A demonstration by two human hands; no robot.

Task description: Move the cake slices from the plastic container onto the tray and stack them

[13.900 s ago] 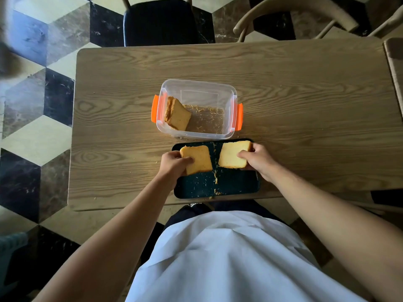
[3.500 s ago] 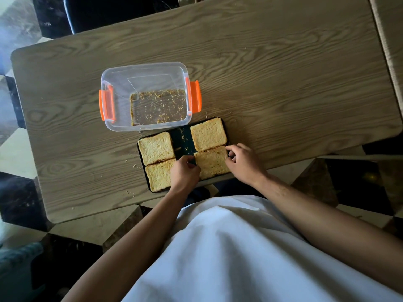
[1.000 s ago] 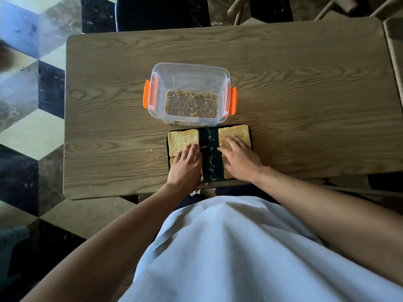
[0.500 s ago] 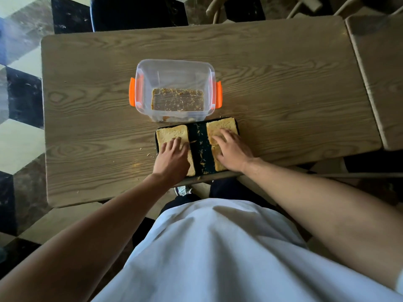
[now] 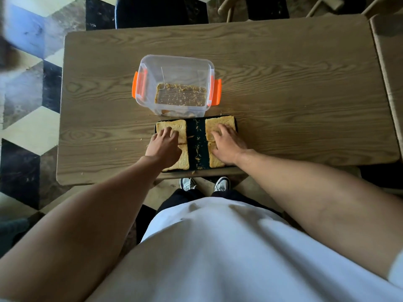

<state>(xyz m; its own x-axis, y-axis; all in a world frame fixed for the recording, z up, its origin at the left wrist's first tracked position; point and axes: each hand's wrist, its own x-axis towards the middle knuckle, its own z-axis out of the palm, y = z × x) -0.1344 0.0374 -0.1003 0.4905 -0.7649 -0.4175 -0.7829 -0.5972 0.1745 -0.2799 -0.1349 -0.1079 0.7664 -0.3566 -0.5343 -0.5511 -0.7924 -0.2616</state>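
Observation:
A dark tray (image 5: 197,140) lies at the table's near edge with yellow cake slices in two columns. My left hand (image 5: 164,147) rests flat on the left column of slices (image 5: 172,127), fingers spread. On the right column of slices (image 5: 220,123) my right hand (image 5: 226,142) lies flat in the same way. Neither hand grips a slice. Just beyond the tray stands the clear plastic container (image 5: 176,83) with orange clips; only crumbs show on its bottom.
The wooden table (image 5: 283,83) stretches wide to the right and behind the container. A dark chair (image 5: 157,12) stands at the far side, a second table (image 5: 390,62) at the right. Crumbs dot the tray's middle strip.
Over the last second both hands stay pressed on the two columns of slices; only the camera has shifted. Earlier, the last slices came out of the container onto the tray.

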